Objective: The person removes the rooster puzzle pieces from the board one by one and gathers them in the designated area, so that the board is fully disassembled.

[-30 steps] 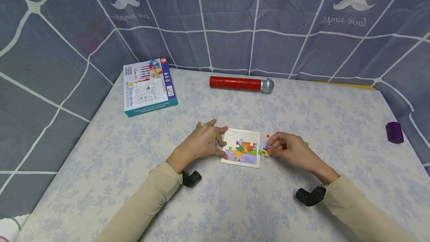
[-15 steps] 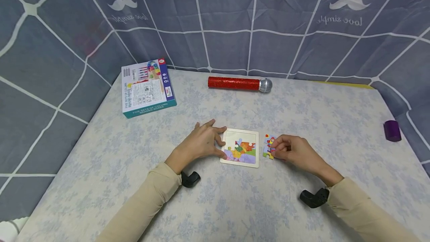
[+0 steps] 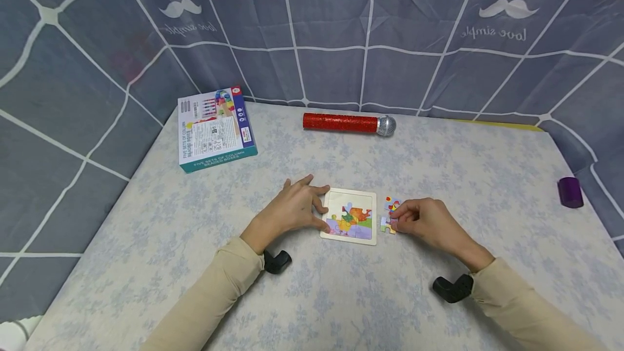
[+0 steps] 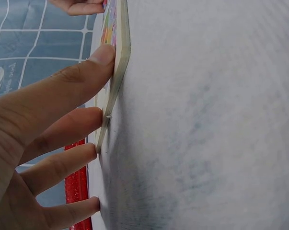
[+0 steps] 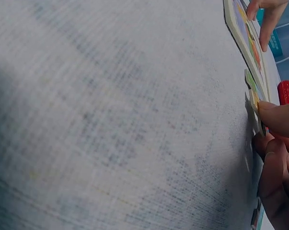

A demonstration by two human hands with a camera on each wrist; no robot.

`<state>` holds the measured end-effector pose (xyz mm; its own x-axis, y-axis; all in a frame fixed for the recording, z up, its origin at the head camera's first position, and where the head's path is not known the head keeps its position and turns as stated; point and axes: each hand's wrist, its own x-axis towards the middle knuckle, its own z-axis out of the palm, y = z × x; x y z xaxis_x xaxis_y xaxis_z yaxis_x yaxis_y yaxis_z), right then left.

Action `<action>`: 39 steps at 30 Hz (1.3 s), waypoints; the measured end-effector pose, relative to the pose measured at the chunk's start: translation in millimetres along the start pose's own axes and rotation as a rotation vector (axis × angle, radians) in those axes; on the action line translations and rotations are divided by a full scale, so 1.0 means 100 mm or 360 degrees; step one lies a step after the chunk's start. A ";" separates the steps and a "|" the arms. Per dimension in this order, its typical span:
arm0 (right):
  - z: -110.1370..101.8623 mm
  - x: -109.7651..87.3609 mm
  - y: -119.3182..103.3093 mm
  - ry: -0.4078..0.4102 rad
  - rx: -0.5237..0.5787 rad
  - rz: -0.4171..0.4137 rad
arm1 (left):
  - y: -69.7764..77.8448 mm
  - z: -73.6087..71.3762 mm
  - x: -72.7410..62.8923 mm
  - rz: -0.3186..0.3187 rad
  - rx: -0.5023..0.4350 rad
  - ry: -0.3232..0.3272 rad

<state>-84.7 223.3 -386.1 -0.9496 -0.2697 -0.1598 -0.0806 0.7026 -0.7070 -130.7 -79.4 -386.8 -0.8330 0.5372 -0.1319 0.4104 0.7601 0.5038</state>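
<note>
A small square puzzle tray [image 3: 352,191] lies on the table, its lower part filled with joined, brightly coloured pieces and its upper part bare. At its left side, my left hand [image 3: 292,207] presses the thumb on the near-left corner, and other fingertips touch the left edge farther up. To the right of the tray, my right hand [image 3: 426,223] pinches a jigsaw piece [image 5: 255,103] between thumb and fingers, low over the table. Just beyond it lies another jigsaw piece [image 3: 391,202] with a red dot, partly covered by the fingers.
A red toy microphone [image 3: 341,122] lies behind the tray. At the back left sits a beaded toy box [image 3: 216,129]. A purple cylinder [image 3: 570,192] rests near the right edge, and a grey-blue curtain [image 3: 331,26] hangs behind the table.
My right hand has shifted a little right, away from the tray's edge, and the pinched piece now shows turned differently. The left hand and tray have stayed in place.
</note>
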 end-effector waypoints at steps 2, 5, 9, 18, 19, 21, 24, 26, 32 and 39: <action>0.00 0.01 0.00 0.0007 -0.0010 0.0004 | 0.00 0.00 0.00 0.0003 -0.0001 -0.0001; 0.01 0.02 -0.01 0.0016 -0.0016 0.0002 | 0.00 -0.01 0.00 0.0009 -0.0004 0.0006; 0.01 0.03 -0.02 0.0030 -0.0026 0.0004 | 0.00 -0.02 0.00 0.0011 -0.0013 0.0013; 0.02 0.01 -0.03 0.0010 -0.0026 0.0019 | 0.00 -0.01 -0.01 0.0003 -0.0019 0.0009; 0.02 0.01 -0.03 0.0007 -0.0033 0.0018 | 0.00 -0.01 -0.01 0.0004 -0.0019 0.0009; 0.02 0.01 -0.04 -0.0001 -0.0045 0.0011 | 0.00 -0.01 -0.01 0.0008 -0.0020 0.0010; 0.02 0.01 -0.04 -0.0012 -0.0063 -0.0010 | -0.01 0.00 -0.01 0.0015 -0.0021 0.0011; 0.01 0.01 -0.04 0.0002 -0.0083 -0.0024 | -0.01 0.00 -0.01 0.0022 -0.0018 0.0010; -0.01 0.04 -0.09 0.0116 -0.0115 -0.0064 | -0.01 0.00 -0.02 0.0032 -0.0012 0.0010; 0.12 0.18 -0.27 0.0094 -0.0108 -0.0162 | -0.01 0.00 -0.01 0.0026 -0.0016 0.0001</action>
<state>-95.8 191.4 -378.1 -0.9515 -0.3041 -0.0473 -0.1959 0.7169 -0.6690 -129.9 -80.8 -387.6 -0.8265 0.5494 -0.1228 0.4203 0.7474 0.5146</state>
